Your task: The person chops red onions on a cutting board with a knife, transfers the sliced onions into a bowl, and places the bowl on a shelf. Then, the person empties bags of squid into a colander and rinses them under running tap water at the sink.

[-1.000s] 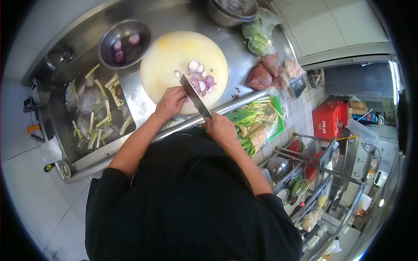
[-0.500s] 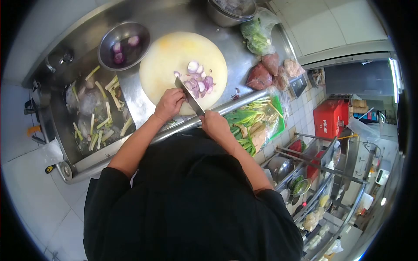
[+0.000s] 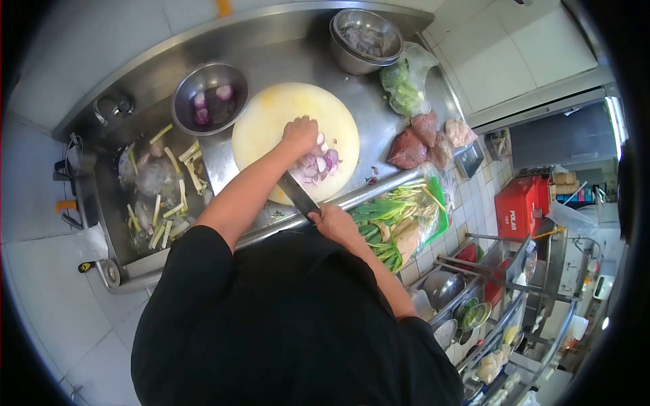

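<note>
A round cream cutting board [image 3: 261, 128] lies on the steel counter. Purple onion pieces [image 3: 316, 168] are gathered on its right part. My left hand [image 3: 300, 134] reaches over the board at the upper edge of the pieces, fingers curled; what they close on is hidden. My right hand [image 3: 334, 223] grips the handle of a knife [image 3: 298, 192] at the board's near edge, its blade pointing up and left, below my left forearm. Several onions [image 3: 223, 93] sit in a metal bowl [image 3: 178, 101] left of the board.
A sink [image 3: 108, 216] with cut stalks is at the left. Stacked bowls [image 3: 352, 62], bagged greens [image 3: 405, 84] and bagged meat [image 3: 407, 150] stand at the right. Leafy vegetables [image 3: 386, 215] fill a green basket beyond the counter rail [image 3: 369, 191]. A metal rack [image 3: 487, 271] is farther right.
My left hand has moved from beside the blade up and right over the onion pieces. My right hand still holds the knife, now nearer the board's edge. The camera view has shifted.
</note>
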`<control>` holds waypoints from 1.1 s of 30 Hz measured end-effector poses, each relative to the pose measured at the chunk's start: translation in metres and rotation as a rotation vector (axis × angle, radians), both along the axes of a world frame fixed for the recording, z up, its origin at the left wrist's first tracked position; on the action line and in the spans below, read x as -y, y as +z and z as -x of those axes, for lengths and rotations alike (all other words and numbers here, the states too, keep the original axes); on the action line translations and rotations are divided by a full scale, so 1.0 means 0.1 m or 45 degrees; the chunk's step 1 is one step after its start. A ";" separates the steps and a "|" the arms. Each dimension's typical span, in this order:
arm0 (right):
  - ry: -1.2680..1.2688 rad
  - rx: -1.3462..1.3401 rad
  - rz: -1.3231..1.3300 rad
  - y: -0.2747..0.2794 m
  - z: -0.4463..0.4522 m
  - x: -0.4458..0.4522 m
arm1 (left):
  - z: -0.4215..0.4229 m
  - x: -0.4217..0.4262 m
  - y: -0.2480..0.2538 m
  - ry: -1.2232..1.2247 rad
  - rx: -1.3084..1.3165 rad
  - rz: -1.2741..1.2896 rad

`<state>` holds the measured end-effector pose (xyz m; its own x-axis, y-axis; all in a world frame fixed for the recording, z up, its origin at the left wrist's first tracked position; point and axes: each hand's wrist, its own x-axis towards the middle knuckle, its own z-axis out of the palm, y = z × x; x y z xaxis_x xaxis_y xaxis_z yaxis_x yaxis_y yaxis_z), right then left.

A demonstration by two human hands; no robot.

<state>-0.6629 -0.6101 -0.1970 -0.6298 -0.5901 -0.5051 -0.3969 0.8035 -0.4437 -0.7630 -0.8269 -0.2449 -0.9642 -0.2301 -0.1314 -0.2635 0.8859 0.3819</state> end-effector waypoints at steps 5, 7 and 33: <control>-0.035 0.035 0.045 -0.07 0.05 -0.02 | -0.07 0.12 0.07 -0.016 -0.014 -0.270; -0.056 0.049 0.042 -0.06 0.13 -0.01 | -0.17 0.15 0.27 0.015 -0.230 -0.376; -0.060 -0.336 0.005 0.08 -0.15 -0.03 | -1.55 0.02 -0.18 -0.399 -0.675 -0.572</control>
<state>-0.6480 -0.6075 -0.1889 -0.7663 -0.5587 -0.3174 -0.4617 0.8223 -0.3327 -0.6083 -0.8290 -0.2627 -0.9359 0.0312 0.3508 0.2938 0.6183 0.7289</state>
